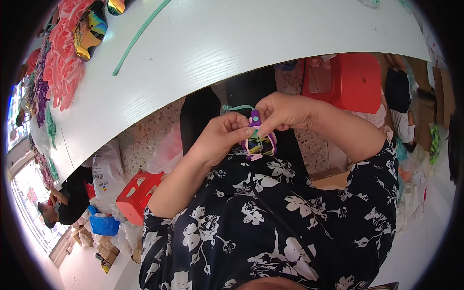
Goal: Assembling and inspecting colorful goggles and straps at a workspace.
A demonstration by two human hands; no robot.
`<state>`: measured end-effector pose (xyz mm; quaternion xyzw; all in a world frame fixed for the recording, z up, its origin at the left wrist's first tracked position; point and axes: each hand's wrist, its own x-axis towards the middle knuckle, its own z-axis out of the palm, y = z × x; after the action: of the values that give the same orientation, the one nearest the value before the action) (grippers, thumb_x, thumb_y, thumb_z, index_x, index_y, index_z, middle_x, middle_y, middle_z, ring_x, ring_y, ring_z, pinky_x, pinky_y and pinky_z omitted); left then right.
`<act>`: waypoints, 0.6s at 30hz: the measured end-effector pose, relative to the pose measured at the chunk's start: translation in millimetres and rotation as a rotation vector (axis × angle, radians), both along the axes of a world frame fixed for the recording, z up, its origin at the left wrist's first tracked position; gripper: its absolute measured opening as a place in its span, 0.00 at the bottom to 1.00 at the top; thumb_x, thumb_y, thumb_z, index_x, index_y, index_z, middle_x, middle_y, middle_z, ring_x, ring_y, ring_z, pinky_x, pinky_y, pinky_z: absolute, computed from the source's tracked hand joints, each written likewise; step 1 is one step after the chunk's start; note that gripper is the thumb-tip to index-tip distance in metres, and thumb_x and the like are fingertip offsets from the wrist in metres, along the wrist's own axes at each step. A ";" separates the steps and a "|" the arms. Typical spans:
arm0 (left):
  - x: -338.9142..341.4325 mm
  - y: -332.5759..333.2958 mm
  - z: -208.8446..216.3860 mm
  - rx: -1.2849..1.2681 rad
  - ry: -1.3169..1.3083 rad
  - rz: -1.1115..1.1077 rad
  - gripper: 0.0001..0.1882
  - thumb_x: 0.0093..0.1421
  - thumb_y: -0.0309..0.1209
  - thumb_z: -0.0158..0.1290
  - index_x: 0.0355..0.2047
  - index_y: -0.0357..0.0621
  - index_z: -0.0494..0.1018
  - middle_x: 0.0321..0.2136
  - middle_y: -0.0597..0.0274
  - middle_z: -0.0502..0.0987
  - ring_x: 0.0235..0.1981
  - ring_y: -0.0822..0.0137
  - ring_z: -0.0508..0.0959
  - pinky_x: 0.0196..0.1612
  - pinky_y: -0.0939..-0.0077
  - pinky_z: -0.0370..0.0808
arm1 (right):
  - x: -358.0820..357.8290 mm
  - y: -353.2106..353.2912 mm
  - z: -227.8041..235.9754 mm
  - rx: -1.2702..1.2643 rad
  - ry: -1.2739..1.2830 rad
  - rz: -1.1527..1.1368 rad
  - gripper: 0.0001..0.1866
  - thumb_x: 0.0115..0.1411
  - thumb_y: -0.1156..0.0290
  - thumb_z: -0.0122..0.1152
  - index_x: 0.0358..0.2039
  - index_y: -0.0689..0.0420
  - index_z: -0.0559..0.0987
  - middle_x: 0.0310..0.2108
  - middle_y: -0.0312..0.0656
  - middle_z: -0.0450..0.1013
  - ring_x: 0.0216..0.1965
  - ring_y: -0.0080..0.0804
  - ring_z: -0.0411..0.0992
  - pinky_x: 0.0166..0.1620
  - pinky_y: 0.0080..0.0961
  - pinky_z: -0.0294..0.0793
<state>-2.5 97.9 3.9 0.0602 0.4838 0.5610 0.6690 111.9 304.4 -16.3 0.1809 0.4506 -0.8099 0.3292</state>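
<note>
Over my lap, in front of the table edge, both hands hold a pair of swim goggles [268, 147] with purple and pink frame parts and dark mirrored lenses. My left hand [223, 131] pinches it from the left side, thumb and fingertips together. From the right, my right hand [285, 115] closes its thumb and fingers around a purple strap piece [255, 115] with a teal dot. A thin teal strap [239, 107] loops out above my left fingers. Between the fingertips, the exact join of strap and frame is partly hidden.
The white table [217, 43] curves ahead of me. On it lie a teal strap [140, 36], mirrored lenses [91, 31] and a pile of pink frames [63, 63]. Red stools [355, 82] stand at both sides. Another person [72, 200] sits at the far left.
</note>
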 end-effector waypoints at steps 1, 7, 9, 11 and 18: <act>2.4 0.2 0.8 -0.008 0.053 0.013 0.05 0.62 0.23 0.59 0.34 0.36 0.73 0.29 0.67 0.76 0.30 0.79 0.74 0.35 0.85 0.71 | 0.6 -0.1 2.4 0.035 0.004 -0.014 0.13 0.48 0.75 0.74 0.31 0.60 0.77 0.23 0.34 0.73 0.19 0.13 0.65 0.19 0.12 0.57; 8.3 -4.9 0.5 -0.045 0.277 0.026 0.06 0.62 0.24 0.59 0.34 0.37 0.72 0.28 0.68 0.75 0.29 0.80 0.73 0.34 0.86 0.70 | 19.3 -25.9 15.7 0.276 0.085 -0.306 0.15 0.48 0.71 0.76 0.31 0.63 0.78 0.24 0.36 0.73 0.19 0.17 0.65 0.23 0.15 0.64; 12.0 -4.5 0.8 -0.065 0.380 0.029 0.06 0.63 0.24 0.59 0.34 0.37 0.72 0.28 0.68 0.75 0.29 0.80 0.73 0.33 0.85 0.70 | 32.9 -43.0 16.1 0.350 0.106 -0.460 0.17 0.48 0.70 0.76 0.35 0.65 0.79 0.26 0.35 0.72 0.21 0.18 0.65 0.25 0.16 0.67; 14.8 -4.2 1.4 -0.098 0.496 0.030 0.06 0.63 0.25 0.58 0.35 0.37 0.72 0.27 0.68 0.75 0.28 0.80 0.73 0.31 0.85 0.71 | 45.0 -62.2 15.2 0.704 0.358 -0.543 0.20 0.48 0.70 0.76 0.41 0.63 0.80 0.30 0.34 0.71 0.23 0.18 0.65 0.28 0.17 0.68; 40.0 -26.9 2.3 -0.105 0.764 0.228 0.09 0.64 0.29 0.59 0.37 0.36 0.72 0.27 0.68 0.76 0.29 0.79 0.74 0.34 0.84 0.73 | 62.8 -98.7 26.2 0.990 0.434 -0.633 0.30 0.48 0.74 0.76 0.54 0.54 0.80 0.31 0.33 0.66 0.27 0.18 0.64 0.32 0.16 0.67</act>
<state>37.5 71.0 6.2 0.1760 0.7293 0.5432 0.3769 174.7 205.8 9.9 0.2680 0.7535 -0.5817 -0.1485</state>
